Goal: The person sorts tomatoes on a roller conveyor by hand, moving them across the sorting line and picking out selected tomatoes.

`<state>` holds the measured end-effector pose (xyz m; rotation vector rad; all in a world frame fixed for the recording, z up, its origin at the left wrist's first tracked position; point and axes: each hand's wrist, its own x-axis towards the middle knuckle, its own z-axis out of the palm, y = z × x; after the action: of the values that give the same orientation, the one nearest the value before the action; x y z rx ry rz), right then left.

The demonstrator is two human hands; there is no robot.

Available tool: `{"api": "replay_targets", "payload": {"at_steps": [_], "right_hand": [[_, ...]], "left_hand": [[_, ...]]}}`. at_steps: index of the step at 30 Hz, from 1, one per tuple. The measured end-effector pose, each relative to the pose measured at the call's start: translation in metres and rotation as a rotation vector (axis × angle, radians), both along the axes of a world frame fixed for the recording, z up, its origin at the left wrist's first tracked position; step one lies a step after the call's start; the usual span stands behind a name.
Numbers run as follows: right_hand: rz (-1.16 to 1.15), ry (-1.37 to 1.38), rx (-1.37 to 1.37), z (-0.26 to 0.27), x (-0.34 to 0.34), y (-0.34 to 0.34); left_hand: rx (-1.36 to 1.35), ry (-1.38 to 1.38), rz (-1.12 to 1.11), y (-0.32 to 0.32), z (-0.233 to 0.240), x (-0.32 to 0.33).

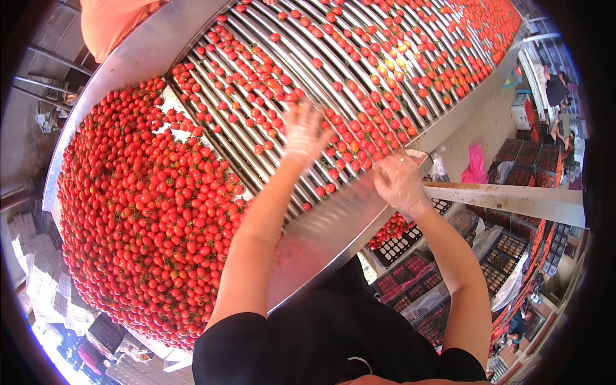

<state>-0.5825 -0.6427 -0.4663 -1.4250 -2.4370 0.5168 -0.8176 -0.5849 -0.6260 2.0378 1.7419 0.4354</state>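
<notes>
Cherry tomatoes [380,122] lie scattered over the metal rollers [288,53] of a roller conveyor. My left hand [305,130], in a clear plastic glove, is spread flat low over the rollers, with tomatoes close around its fingers; nothing shows in its grasp. At the conveyor's near side, my right hand [399,183], gloved the same way, rests against the sheet-metal side wall [327,236] with its fingers curled in. What lies inside those fingers is hidden. Left of the rollers, a big heap of cherry tomatoes [159,207] spreads over a pale surface.
A painted beam [500,197] juts out right of my right hand. Below it are stacked black crates [500,260], some with packed trays, and a crate of tomatoes [392,230]. A person's orange clothing [115,24] shows across the conveyor. Other people [556,89] are farther off right.
</notes>
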Motion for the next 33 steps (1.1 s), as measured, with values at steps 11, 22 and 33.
{"api": "replay_targets", "payload": {"at_steps": [11, 22, 33], "right_hand": [[-0.015, -0.015, -0.013, 0.011, -0.020, 0.007], [0.002, -0.008, -0.014, 0.025, -0.034, 0.030], [-0.044, -0.003, -0.069, 0.031, -0.056, 0.006]], "left_hand": [[0.238, 0.030, -0.514, -0.008, 0.011, 0.019], [-0.050, 0.143, 0.260, 0.145, 0.026, -0.087], [-0.026, -0.038, -0.514, -0.093, 0.034, -0.086]]}}
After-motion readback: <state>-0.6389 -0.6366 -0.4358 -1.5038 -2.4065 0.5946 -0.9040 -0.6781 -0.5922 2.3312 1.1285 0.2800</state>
